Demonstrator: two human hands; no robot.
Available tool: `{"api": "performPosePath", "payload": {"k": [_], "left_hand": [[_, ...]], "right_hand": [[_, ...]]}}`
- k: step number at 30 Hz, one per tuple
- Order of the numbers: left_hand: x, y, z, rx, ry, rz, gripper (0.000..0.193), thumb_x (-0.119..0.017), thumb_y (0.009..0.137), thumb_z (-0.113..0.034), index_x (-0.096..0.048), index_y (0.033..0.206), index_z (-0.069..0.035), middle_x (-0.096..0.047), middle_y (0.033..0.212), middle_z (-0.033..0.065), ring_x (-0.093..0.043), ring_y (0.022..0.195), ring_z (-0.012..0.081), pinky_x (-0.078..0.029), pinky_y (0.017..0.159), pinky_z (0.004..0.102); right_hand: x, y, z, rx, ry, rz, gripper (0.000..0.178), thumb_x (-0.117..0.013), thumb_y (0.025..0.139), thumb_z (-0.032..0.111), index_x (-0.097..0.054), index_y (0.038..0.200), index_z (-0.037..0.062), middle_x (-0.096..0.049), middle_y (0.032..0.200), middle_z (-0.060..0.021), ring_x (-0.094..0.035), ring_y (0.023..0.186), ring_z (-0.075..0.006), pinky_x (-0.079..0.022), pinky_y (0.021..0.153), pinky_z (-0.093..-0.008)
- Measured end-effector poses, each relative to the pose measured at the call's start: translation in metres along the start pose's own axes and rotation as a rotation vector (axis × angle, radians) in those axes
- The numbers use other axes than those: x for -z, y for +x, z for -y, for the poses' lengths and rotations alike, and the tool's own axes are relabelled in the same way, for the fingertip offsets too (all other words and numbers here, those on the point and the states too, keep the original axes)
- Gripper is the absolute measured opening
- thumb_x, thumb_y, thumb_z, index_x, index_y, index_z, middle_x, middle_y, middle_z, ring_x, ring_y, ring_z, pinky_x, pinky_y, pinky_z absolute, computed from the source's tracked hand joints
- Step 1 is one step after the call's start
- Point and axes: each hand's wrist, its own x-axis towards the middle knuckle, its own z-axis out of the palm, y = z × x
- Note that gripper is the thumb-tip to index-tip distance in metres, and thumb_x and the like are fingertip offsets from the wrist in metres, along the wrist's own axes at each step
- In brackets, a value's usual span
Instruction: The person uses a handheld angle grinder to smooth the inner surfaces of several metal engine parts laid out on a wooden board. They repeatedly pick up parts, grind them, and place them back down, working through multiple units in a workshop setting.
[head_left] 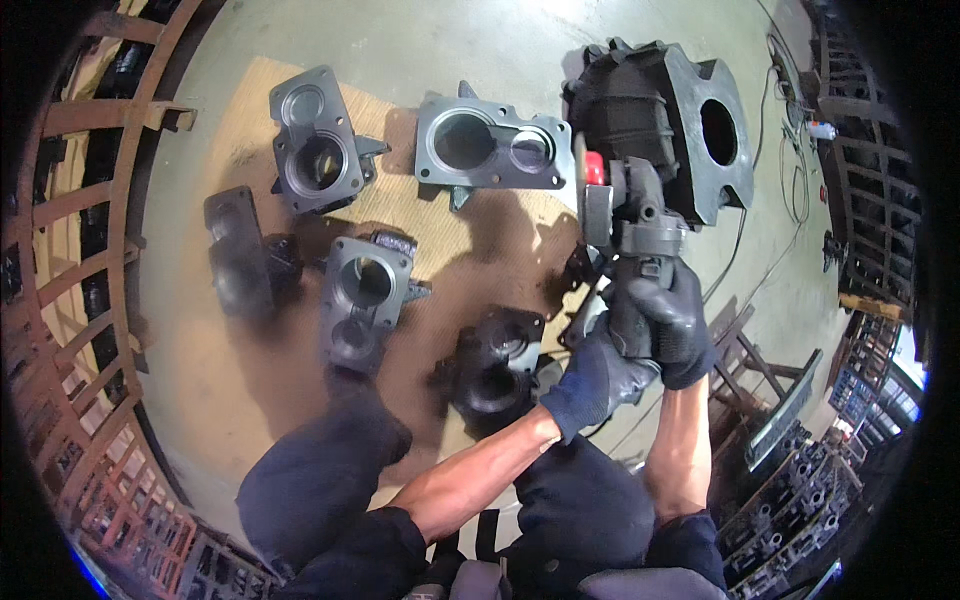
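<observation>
Both my hands wear dark gloves and grip an angle grinder (655, 238) at the right of the work area. My right hand (678, 325) wraps round its body, and my left hand (605, 378) closes on the lower end. The grinder's disc, seen edge-on beside a red part, is next to the right end of a grey metal casting (508, 175) with two round openings. Whether disc and casting touch, I cannot tell. Further castings stand nearby: one at the upper left (337, 160), one at the middle left (378, 315) and a dark one (500, 365) near my knees.
A cardboard sheet (260, 350) lies under the castings. Beyond the grinder stands a large black ribbed housing (680, 85). Rusty metal racks (85, 118) line the left side. Cables (797, 175) run along the floor at right, near a metal stand (785, 410) and more stacked parts (790, 520).
</observation>
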Motion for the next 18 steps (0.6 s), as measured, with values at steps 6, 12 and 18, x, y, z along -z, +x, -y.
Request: {"api": "performPosePath", "payload": {"k": [6,12,18], "left_hand": [[-0.017,-0.055,-0.014,0.051,0.178,0.066,0.040,-0.069,0.083,-0.007,-0.056,0.121,-0.002,-0.065,0.116,0.0127,-0.061,0.110,0.0240,-0.047,0.096,0.0357],[-0.059,-0.126,-0.043,0.128,0.344,-0.042,0.048,-0.073,0.075,-0.005,-0.054,0.119,0.000,-0.065,0.108,0.0109,-0.061,0.102,0.0208,-0.050,0.089,0.0326],[-0.076,-0.198,-0.119,0.371,0.527,0.263,0.041,-0.072,0.080,-0.004,-0.057,0.117,0.001,-0.067,0.107,0.0117,-0.065,0.092,0.0215,-0.053,0.085,0.0347]], "right_hand": [[-0.001,-0.047,0.012,0.054,-0.082,0.001,0.059,-0.080,0.072,0.032,-0.059,0.118,0.0010,-0.069,0.097,-0.0102,-0.064,0.083,-0.0184,-0.053,0.078,-0.0352],[0.013,-0.129,0.044,-0.111,-0.165,-0.177,0.053,-0.074,0.067,0.029,-0.060,0.109,-0.0016,-0.069,0.094,-0.0187,-0.064,0.081,-0.0295,-0.051,0.077,-0.0374],[0.034,-0.231,0.058,-0.224,-0.065,-0.399,0.056,-0.075,0.065,0.026,-0.057,0.106,-0.0080,-0.067,0.092,-0.0183,-0.063,0.080,-0.0264,-0.051,0.075,-0.0359]]}}
